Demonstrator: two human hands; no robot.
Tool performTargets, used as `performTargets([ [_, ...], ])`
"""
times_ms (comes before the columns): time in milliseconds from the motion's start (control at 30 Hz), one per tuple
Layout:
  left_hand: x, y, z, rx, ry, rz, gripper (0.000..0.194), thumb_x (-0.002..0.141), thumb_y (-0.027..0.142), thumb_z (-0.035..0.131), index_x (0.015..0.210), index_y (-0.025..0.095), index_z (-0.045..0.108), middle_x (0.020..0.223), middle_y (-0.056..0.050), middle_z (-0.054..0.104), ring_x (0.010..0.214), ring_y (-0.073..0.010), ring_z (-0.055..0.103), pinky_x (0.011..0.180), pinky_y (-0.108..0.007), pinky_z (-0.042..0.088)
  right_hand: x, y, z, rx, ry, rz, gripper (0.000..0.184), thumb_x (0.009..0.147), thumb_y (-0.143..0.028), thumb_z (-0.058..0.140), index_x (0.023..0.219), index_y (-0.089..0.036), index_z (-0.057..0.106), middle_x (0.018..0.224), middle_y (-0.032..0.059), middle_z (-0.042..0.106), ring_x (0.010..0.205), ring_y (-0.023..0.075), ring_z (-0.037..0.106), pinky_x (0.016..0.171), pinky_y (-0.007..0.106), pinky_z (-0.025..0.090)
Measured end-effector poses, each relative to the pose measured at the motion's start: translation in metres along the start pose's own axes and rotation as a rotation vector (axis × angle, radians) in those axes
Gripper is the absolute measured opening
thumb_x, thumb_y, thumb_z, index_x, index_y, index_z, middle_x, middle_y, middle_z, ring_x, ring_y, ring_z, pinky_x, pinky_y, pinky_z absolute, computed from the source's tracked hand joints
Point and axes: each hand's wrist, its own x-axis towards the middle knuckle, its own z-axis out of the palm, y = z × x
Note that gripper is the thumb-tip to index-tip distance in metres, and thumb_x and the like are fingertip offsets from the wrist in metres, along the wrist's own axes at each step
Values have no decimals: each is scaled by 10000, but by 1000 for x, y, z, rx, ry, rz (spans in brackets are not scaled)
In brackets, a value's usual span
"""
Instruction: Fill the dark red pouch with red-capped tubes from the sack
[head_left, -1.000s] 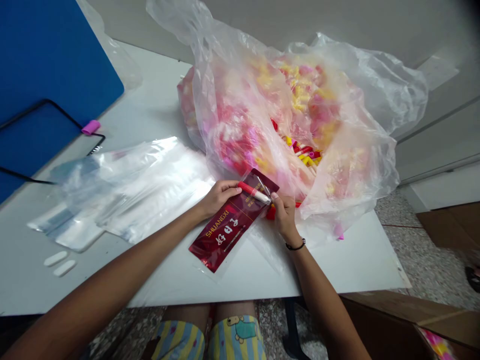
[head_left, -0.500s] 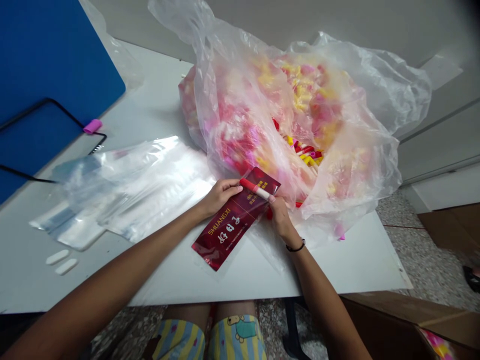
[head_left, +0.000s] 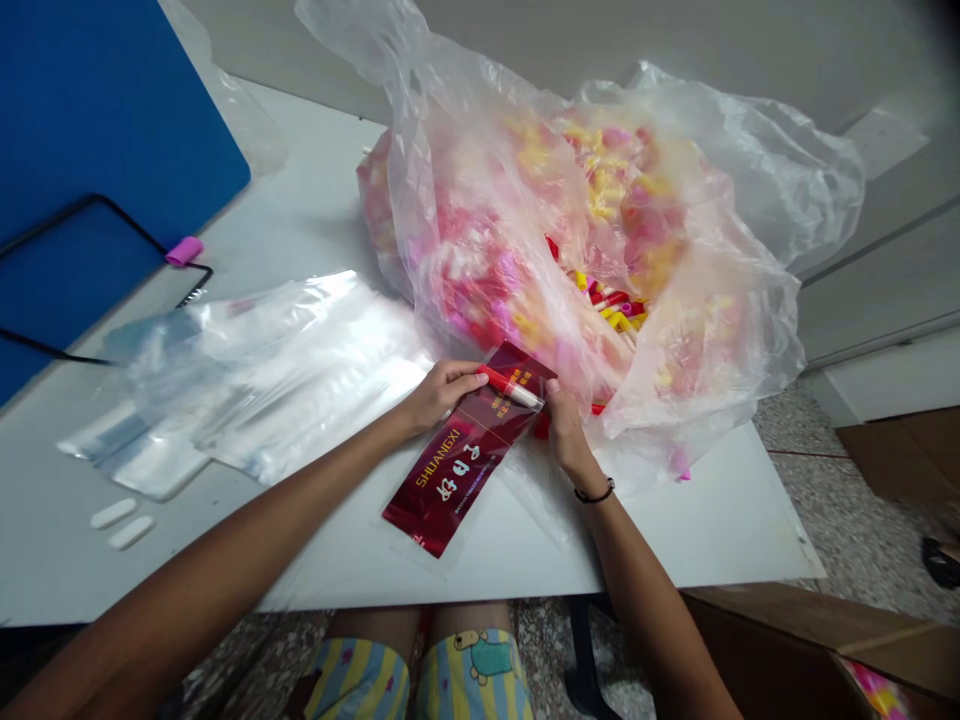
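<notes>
A dark red printed packet lettered SHUANGXI lies slanted above the table, with clear plastic film along its edges. Across its upper part rests a small red-and-white tube. My left hand is closed at the left, thumb against the tube's red end and the packet's edge beneath. On the other side, my right hand pinches the packet's right edge beside the tube's pale end; its lower fingers are hidden. Behind both hands stands a big clear plastic bag full of red, yellow and pink pieces.
Flat clear plastic bags lie left on the white table, with two white oblong pieces nearby. A blue board with a black wire frame is at upper left. A cardboard box sits below the table's right side.
My right thumb has shifted up, off the tube's pale end and onto the packet's edge. The packet's lower end has dropped slightly. My left hand stays nearly in place.
</notes>
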Motion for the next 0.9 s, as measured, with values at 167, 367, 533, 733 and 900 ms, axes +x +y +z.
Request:
performTargets([
  [167,2,-2,-1,-72,-17,24,254,772,353,621,843,120,692,748,-34,685,631,-131,597,594,-226,446,0,-5,-2,-77,-59,-107,588,844,-679,253,477,-219,253,454,-30,291,462,98,265,447,276,222],
  [367,1,0,-1,-40,-32,38,262,767,361,624,824,113,683,722,-35,671,610,-128,581,570,-224,431,-1,-9,-1,-85,-22,-70,579,827,-684,291,479,-227,224,459,-33,276,464,99,267,442,276,226],
  [533,2,-3,-4,20,-44,76,264,777,371,611,803,115,669,747,-30,667,657,-129,584,606,-219,434,0,-12,0,-16,-92,33,540,861,-543,368,428,-220,338,415,-22,355,446,107,336,450,268,278],
  [733,4,-5,-5,7,-44,46,277,779,383,595,796,114,661,724,-29,659,647,-137,588,608,-232,441,-1,-8,1,25,-216,26,557,889,-502,326,418,-206,359,389,-26,348,428,94,339,473,260,296],
  [900,2,-2,-3,-28,-52,39,281,762,388,604,788,111,648,731,-34,648,618,-122,571,566,-219,426,-2,-8,1,-32,-88,-6,517,840,-528,399,462,-210,248,451,-42,260,461,80,248,454,260,201],
])
